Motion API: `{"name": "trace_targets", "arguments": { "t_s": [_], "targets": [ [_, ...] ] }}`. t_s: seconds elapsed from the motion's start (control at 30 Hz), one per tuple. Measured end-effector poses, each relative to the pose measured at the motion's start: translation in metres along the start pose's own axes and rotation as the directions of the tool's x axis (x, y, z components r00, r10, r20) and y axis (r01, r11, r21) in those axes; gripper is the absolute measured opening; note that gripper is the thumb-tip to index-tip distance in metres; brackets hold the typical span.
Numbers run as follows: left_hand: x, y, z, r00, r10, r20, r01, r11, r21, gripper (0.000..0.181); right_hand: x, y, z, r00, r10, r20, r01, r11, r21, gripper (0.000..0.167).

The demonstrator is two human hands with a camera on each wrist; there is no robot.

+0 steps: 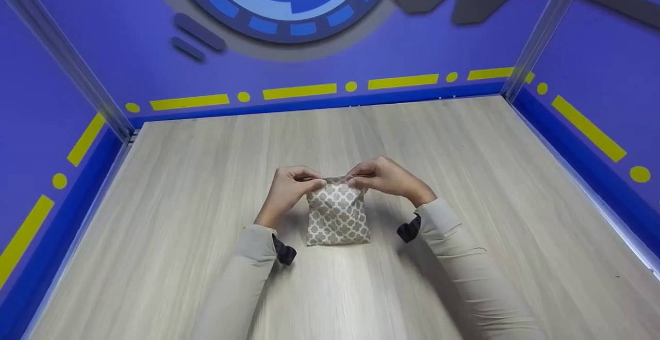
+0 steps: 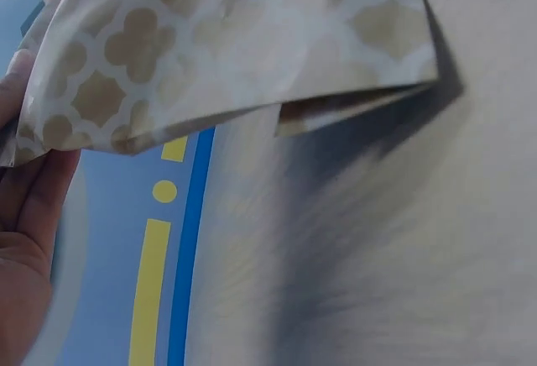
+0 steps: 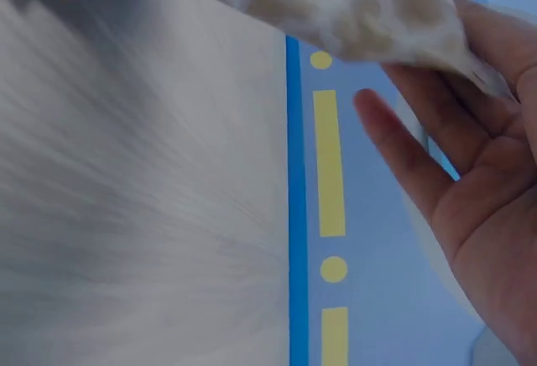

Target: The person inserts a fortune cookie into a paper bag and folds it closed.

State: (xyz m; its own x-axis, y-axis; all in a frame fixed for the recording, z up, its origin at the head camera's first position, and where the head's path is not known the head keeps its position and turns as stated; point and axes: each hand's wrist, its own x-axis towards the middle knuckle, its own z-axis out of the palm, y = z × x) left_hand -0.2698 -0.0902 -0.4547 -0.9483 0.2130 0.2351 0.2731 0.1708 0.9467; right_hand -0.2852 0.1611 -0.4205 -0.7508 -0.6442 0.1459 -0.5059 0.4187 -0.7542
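Observation:
A small flat bag (image 1: 339, 216) with a beige-and-white quatrefoil pattern stands roughly upright near the middle of the table, its lower edge towards me. My left hand (image 1: 290, 190) pinches its upper left corner between thumb and fingers. At the upper right corner my right hand (image 1: 384, 177) pinches it the same way. From the left wrist, the bag (image 2: 243, 39) shows a fold standing apart along its side edge. In the right wrist view, the little finger of my right hand (image 3: 487, 156) sticks out away from the bag (image 3: 361, 9). Whatever the bag may contain is hidden.
A light wood-grain table (image 1: 206, 216) spreads around the hands. Blue panels with yellow dashes and dots enclose its back and sides, including the back wall (image 1: 330, 66). Black wrist cameras, such as the left one (image 1: 285, 252), hang at both cuffs.

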Motion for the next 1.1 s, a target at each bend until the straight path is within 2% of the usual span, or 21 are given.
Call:
{"name": "trace_targets", "arguments": {
  "t_s": [0.07,0.17,0.33,0.43,0.53,0.7,0.9,1.1],
  "targets": [
    [0.000,0.000,-0.002,1.000,-0.006,0.007,0.006,1.000,-0.006,0.011,-0.001,0.001,-0.002,1.000,-0.005,-0.010,0.005,1.000,-0.001,0.020],
    [-0.001,-0.001,-0.004,0.998,-0.012,0.061,0.012,1.000,0.004,0.015,-0.002,0.003,-0.004,0.999,-0.022,-0.032,0.021,1.000,-0.022,0.017],
    [-0.001,-0.001,-0.008,0.985,0.015,0.172,-0.024,0.998,0.053,0.019,-0.005,0.007,-0.005,0.997,-0.044,-0.069,0.039,0.997,-0.062,0.016],
    [-0.001,-0.001,-0.009,0.980,0.023,0.200,-0.041,0.996,0.083,0.021,-0.006,0.009,-0.005,0.995,-0.055,-0.080,0.050,0.996,-0.068,0.017],
    [-0.001,-0.001,-0.008,0.982,0.028,0.188,-0.047,0.994,0.102,0.020,-0.007,0.011,-0.005,0.994,-0.062,-0.089,0.056,0.996,-0.065,0.019],
    [-0.004,-0.004,-0.008,0.992,0.035,0.118,-0.045,0.996,0.078,0.016,-0.010,0.014,-0.009,0.994,-0.037,-0.103,0.030,0.997,-0.076,0.020],
    [-0.006,-0.006,-0.009,0.999,0.004,0.032,-0.007,0.995,0.100,0.009,-0.014,0.017,-0.015,0.999,-0.022,-0.049,0.018,0.997,-0.074,0.020],
    [-0.006,-0.006,-0.009,0.999,0.041,0.022,-0.044,0.989,0.140,0.006,-0.015,0.019,-0.016,0.996,-0.065,-0.059,0.057,0.991,-0.117,0.017]
  ]
}}
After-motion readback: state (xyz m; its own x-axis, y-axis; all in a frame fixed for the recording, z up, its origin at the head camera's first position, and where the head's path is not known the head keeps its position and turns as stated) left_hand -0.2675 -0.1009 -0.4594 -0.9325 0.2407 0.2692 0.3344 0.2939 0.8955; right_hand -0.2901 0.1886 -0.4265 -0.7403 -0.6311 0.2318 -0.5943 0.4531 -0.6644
